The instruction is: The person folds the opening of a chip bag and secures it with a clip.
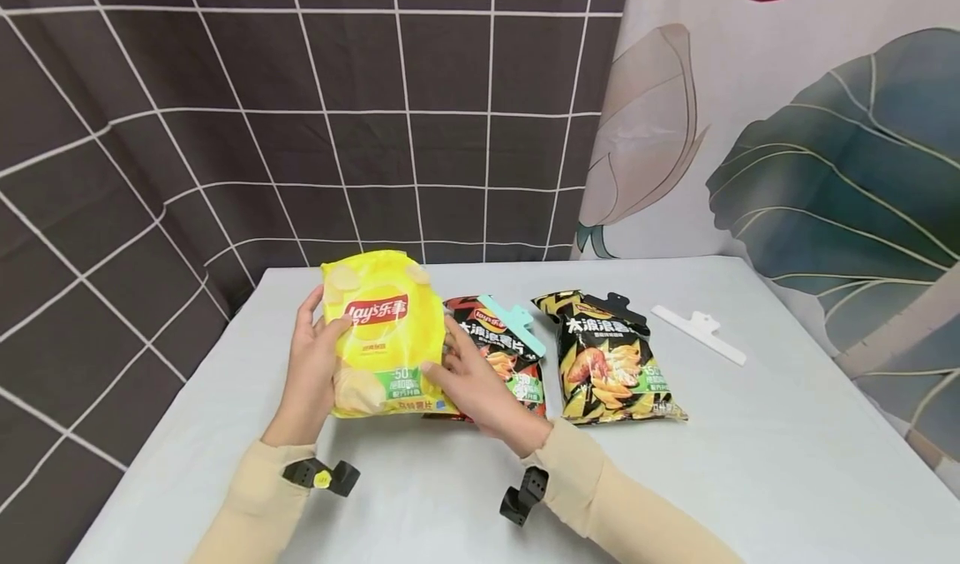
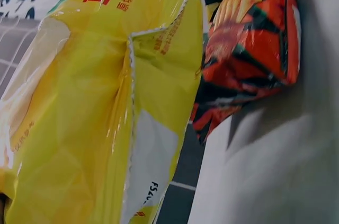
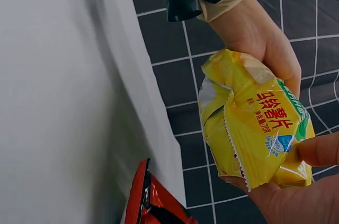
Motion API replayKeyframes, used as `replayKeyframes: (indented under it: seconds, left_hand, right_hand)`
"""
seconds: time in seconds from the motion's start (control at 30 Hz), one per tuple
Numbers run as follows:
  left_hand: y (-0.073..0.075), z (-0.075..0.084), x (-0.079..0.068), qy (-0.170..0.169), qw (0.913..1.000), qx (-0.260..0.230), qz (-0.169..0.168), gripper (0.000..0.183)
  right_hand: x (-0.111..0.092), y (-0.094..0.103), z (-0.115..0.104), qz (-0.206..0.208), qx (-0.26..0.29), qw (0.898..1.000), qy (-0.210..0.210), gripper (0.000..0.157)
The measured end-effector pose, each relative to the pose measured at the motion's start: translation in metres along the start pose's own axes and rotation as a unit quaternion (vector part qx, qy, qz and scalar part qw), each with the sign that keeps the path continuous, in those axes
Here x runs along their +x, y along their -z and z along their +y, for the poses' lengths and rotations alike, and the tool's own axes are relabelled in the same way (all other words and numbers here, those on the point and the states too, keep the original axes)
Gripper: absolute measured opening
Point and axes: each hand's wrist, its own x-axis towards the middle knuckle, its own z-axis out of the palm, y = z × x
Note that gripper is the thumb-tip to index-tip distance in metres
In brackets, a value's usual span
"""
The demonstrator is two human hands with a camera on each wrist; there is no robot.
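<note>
Upright yellow chip bag [image 1: 382, 335], lifted

The yellow chip bag [image 1: 382, 335] covers most of the red bag [image 1: 504, 356] at its three o'clock; small print on both stays unreadable.

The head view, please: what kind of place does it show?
Probably a staged indoor recording corner, not a shop or kitchen. A table under a plain white cloth stands against hung fabric backdrops, a dark grid cloth and a leaf-print one. Only snack bags and sealing clips lie on it, such as the white clip.
</note>
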Motion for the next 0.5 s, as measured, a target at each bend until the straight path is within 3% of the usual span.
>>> replayKeyframes:
  seconds: [0.5]
  left_hand:
    - [-0.027,-0.010,-0.012,0.000,0.9996,0.000,-0.028,0.067]
  right_hand:
    - [-0.022,0.026,-0.004,0.039,-0.030,0.999,-0.008,0.076]
